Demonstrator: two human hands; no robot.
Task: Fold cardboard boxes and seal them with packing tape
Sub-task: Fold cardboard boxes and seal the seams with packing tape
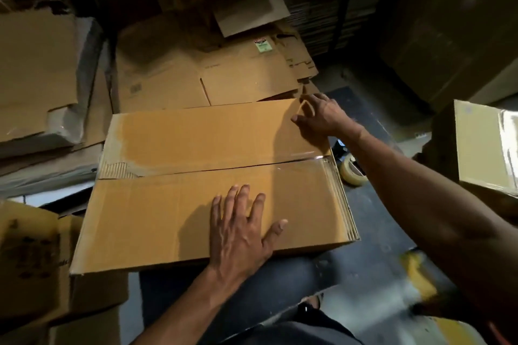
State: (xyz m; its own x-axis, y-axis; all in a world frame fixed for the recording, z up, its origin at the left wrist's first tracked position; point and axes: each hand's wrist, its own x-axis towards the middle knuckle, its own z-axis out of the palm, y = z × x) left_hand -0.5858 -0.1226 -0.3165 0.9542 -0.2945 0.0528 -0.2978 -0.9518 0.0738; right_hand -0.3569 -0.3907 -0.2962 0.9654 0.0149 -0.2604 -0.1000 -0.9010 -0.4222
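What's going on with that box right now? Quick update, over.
Left hand flat on brown cardboard box. Right hand at far flap. Seam untaped. Tape roll on floor.

Dim, warm light falls from above onto the box [213, 176], leaving the far stacks and right side nearly black. Each hand casts a soft shadow on it. Glare glints off the tape strip [305, 161]. Edges bend and blur, especially near right.

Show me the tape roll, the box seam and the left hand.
tape roll [353, 173], head view, on its outer rim.
box seam [224, 169], head view, mid-gap between flaps.
left hand [241, 232], head view, back of hand.
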